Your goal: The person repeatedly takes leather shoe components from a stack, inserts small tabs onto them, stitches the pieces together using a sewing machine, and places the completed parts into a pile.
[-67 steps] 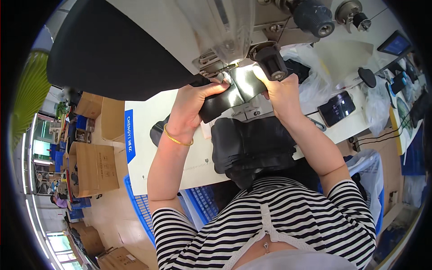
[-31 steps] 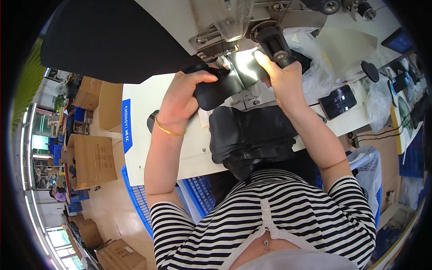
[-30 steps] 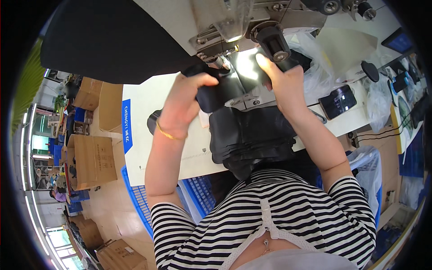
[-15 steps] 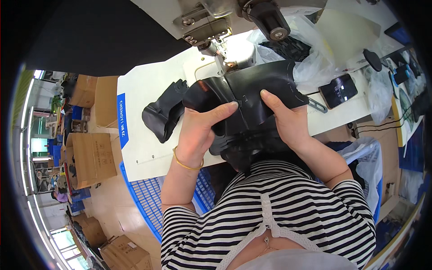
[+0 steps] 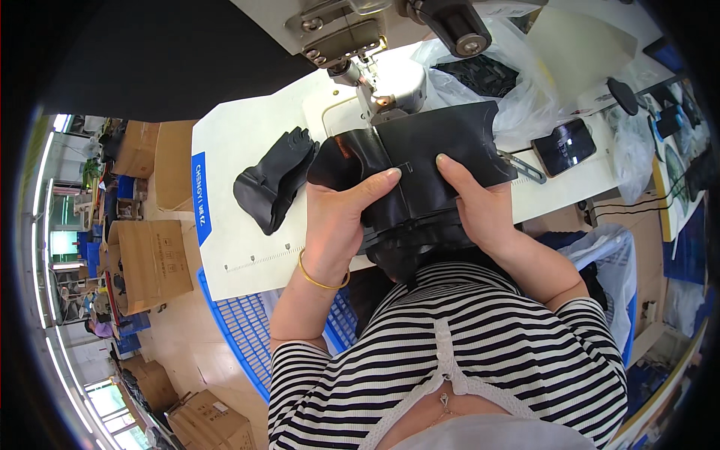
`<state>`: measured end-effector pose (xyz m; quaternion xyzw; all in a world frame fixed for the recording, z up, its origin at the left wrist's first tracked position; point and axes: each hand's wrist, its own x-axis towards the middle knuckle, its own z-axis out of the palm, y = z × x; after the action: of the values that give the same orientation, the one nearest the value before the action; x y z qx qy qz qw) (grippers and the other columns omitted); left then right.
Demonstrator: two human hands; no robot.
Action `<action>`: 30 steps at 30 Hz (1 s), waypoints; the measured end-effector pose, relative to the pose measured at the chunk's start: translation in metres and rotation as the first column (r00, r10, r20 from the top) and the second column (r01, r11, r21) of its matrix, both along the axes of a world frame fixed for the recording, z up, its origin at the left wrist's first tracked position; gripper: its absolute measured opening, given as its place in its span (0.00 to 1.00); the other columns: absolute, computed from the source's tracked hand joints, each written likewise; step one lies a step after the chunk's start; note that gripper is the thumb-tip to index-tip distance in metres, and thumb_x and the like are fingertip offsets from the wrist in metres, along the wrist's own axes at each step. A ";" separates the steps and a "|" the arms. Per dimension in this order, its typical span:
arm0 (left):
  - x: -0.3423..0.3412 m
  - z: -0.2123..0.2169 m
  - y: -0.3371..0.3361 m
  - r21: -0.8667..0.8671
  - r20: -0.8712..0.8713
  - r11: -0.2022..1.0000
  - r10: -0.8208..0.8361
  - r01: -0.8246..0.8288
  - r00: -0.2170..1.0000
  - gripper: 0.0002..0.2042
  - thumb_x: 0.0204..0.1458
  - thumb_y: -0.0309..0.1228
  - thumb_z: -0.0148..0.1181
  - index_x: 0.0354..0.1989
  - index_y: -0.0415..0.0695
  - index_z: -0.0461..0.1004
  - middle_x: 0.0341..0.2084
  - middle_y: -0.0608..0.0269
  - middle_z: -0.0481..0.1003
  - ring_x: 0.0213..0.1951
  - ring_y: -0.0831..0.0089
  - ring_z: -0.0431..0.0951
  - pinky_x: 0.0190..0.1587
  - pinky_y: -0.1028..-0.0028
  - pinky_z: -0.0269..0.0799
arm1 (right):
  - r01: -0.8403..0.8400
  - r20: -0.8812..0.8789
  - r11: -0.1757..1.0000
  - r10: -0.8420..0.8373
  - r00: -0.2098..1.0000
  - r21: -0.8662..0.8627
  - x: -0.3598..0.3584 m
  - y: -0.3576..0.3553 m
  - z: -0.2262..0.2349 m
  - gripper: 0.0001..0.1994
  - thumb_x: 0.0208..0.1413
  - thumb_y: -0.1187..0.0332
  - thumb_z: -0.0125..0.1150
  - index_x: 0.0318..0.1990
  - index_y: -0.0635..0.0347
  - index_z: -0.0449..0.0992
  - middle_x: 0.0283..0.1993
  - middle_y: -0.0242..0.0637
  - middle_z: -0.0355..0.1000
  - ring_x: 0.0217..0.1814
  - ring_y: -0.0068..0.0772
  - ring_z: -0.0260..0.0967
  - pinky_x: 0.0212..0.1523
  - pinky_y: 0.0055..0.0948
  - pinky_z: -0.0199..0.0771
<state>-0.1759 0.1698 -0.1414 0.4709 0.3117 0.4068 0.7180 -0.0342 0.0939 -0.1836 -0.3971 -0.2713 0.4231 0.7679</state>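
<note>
Between my two hands a seamed black leather piece (image 5: pixel 442 135) is stretched just in front of the sewing machine (image 5: pixel 352 52). My left hand (image 5: pixel 341 214) is closed on its left part, the thumb pressed on top beside the seam. On the right part, my right hand (image 5: pixel 480 202) grips it with the thumb on top and the other fingers hidden underneath. A small outlined mark shows right of the seam. Below it, more black leather pieces (image 5: pixel 420 236) hang over the table edge against my lap. Another stack of black leather pieces (image 5: pixel 274 180) lies to the left.
A clear plastic bag (image 5: pixel 536 97) with black pieces stands at the back right of the white table (image 5: pixel 247 262). A phone (image 5: pixel 564 148) and a metal-handled tool (image 5: pixel 523 166) lie at the right. Blue baskets (image 5: pixel 244 322) stand below; cardboard boxes (image 5: pixel 150 266) are at far left.
Both hands keep their grip on the leather piece. It has shifted very slightly right, and the view has moved a little.
</note>
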 end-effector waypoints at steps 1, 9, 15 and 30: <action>0.000 0.001 -0.001 -0.001 0.000 1.000 0.000 0.000 1.000 0.20 0.40 0.14 0.65 0.45 0.36 0.71 0.38 0.59 0.76 0.38 0.73 0.77 0.44 0.74 0.75 | 0.000 0.000 1.000 0.000 1.000 -0.001 -0.001 -0.002 0.001 0.10 0.55 0.74 0.58 0.45 0.64 0.73 0.41 0.32 0.73 0.40 0.19 0.70 0.42 0.20 0.72; 0.001 -0.001 -0.004 0.014 0.006 1.000 -0.022 0.022 1.000 0.19 0.40 0.14 0.64 0.43 0.36 0.71 0.36 0.60 0.76 0.37 0.74 0.77 0.42 0.75 0.75 | -0.079 0.124 0.997 0.081 0.989 -0.020 -0.009 -0.004 0.004 0.12 0.51 0.78 0.61 0.44 0.65 0.73 0.40 0.31 0.73 0.40 0.19 0.70 0.41 0.19 0.71; 0.002 0.013 -0.003 -0.271 0.160 0.962 0.064 -0.018 0.985 0.18 0.41 0.13 0.62 0.44 0.36 0.71 0.36 0.60 0.76 0.37 0.74 0.78 0.41 0.76 0.75 | -0.041 0.192 0.999 0.041 0.981 -0.005 -0.010 -0.005 0.008 0.10 0.52 0.79 0.60 0.43 0.65 0.73 0.38 0.30 0.73 0.38 0.18 0.69 0.39 0.19 0.71; -0.002 0.003 -0.003 0.001 0.008 0.997 -0.074 0.074 0.997 0.19 0.40 0.12 0.62 0.44 0.36 0.71 0.37 0.58 0.77 0.37 0.73 0.78 0.43 0.74 0.76 | -0.067 0.218 0.997 0.071 0.973 -0.024 -0.011 -0.009 0.010 0.11 0.51 0.80 0.59 0.44 0.66 0.73 0.40 0.34 0.73 0.39 0.22 0.70 0.41 0.22 0.72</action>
<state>-0.1784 0.1670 -0.1384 0.4805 0.2912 0.3820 0.7337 -0.0447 0.0848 -0.1737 -0.4378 -0.3642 0.4056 0.7150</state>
